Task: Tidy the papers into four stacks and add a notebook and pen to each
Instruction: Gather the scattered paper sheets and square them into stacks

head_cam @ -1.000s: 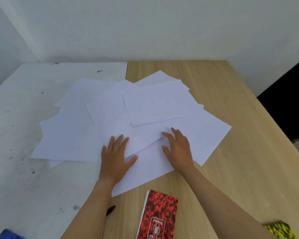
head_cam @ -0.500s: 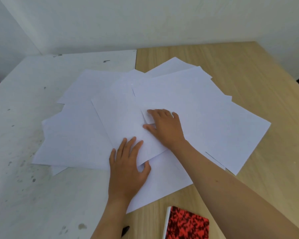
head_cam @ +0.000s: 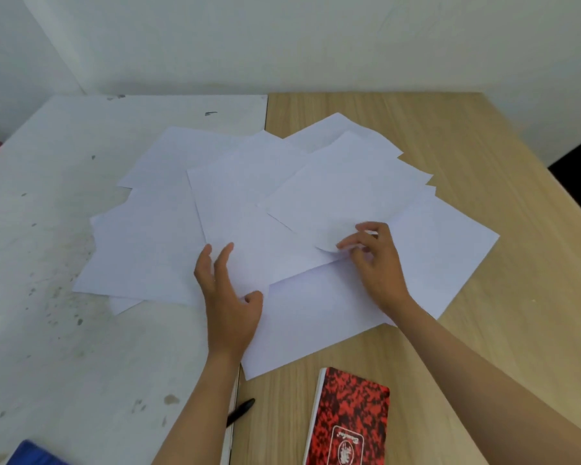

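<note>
Fingers of the left hand (head_cam: 227, 302) spread loosely, side-on against the papers (head_cam: 249, 216), likely steadying the fan so it does not slide. Papers lie scattered and overlapping across the seam between white table (head_cam: 64, 297) and wooden table (head_cam: 483, 330); no stacks formed yet. Right of the left hand, the right hand (head_cam: 379, 263) pinches the curled corner of one top sheet (head_cam: 342, 193), apparently to peel it free. Below the papers: black pen (head_cam: 240, 411) beside the left forearm, red notebook (head_cam: 348, 419) further right.
</note>
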